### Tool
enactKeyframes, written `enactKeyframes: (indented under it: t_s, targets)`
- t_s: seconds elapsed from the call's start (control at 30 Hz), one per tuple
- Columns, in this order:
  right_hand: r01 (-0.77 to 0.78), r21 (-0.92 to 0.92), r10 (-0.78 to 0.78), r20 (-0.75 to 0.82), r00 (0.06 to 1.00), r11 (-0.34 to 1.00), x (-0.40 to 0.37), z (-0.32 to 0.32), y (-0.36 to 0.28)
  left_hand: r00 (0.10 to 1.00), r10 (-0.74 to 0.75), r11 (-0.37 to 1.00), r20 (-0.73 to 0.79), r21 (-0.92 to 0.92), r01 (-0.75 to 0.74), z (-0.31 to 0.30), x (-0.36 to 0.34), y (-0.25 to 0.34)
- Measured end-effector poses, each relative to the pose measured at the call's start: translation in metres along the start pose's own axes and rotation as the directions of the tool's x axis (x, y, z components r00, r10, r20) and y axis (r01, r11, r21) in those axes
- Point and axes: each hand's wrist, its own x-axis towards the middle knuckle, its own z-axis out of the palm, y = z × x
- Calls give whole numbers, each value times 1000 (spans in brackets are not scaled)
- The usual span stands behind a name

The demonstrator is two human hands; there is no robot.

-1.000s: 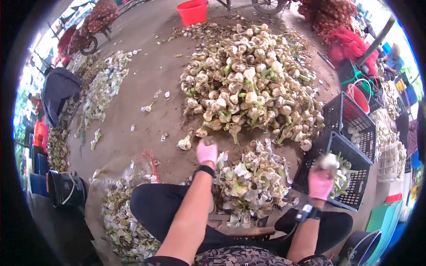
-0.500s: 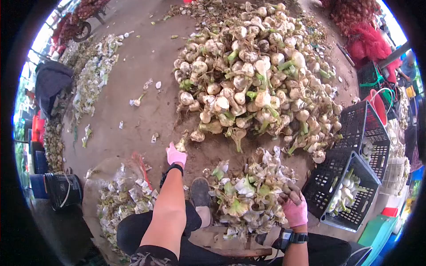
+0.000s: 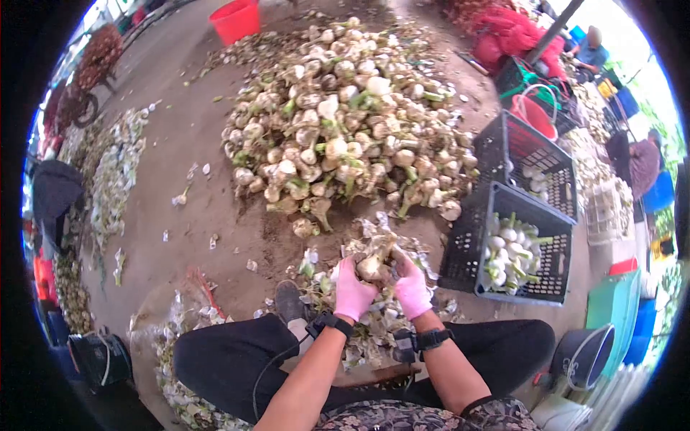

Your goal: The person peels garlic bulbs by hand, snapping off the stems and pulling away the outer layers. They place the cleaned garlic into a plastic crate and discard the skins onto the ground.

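Observation:
A garlic bulb (image 3: 371,268) with dirty outer skin and a dry stalk is held up between my two gloved hands. My left hand (image 3: 352,291), in a pink glove, closes round its left side. On its right side, my right hand (image 3: 412,289) grips with soiled fingertips. Beneath them lies a heap of torn garlic skins (image 3: 363,352). Just beyond my hands rises a large pile of untrimmed garlic (image 3: 327,154), with a loose bulb (image 3: 304,228) at its near edge.
To the right, a black crate (image 3: 528,291) holds cleaned white garlic (image 3: 512,251); another black crate (image 3: 568,194) stands behind it. Further back are a red bucket (image 3: 533,116) and red netting (image 3: 503,32). A red tub (image 3: 235,20) is beyond the pile. Black buckets (image 3: 100,359) flank my knees.
My left hand has come back from the pile's near edge with a garlic bulb. My right hand has moved left to meet it, and both now hold the bulb. The view has shifted.

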Motion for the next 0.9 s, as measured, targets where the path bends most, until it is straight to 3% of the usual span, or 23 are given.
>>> enactKeyframes:
  t_s: [0.07,0.13,0.3,0.4,0.43,0.6,0.67,0.73,0.87,0.9]
  targets:
    - [81,-17,-82,-73,994,997,-5,6,-18,999,27,1000,21,16,-27,-6,-15,40]
    - [55,-112,-65,-89,994,992,-12,5,-35,981,194,976,-29,105,-190,-10,-28,59]
    - [35,-462,-67,-53,996,886,-29,16,-71,984,167,981,-57,104,-161,-23,-40,68]
    - [-19,-328,45,70,997,945,-35,17,-91,989,145,983,-31,119,-141,-34,-43,73]
    - [54,-261,-19,138,990,964,-34,12,-83,990,136,983,-27,125,-132,-38,-44,78]
    - [64,-287,-8,193,981,956,-41,14,-100,990,142,982,-12,126,-139,-45,-42,74]
    - [165,-290,-102,220,970,943,-40,7,-88,990,143,979,15,145,-144,-49,-41,74]
    - [213,-285,-168,172,971,935,-43,7,-81,975,33,965,219,-261,26,-57,-40,78]
    - [275,-307,-259,93,961,911,-40,-6,-65,988,34,953,151,-302,13,-54,-38,45]
    - [275,-308,-259,91,961,911,-40,-8,-65,951,-102,736,293,-621,270,-55,-39,45]
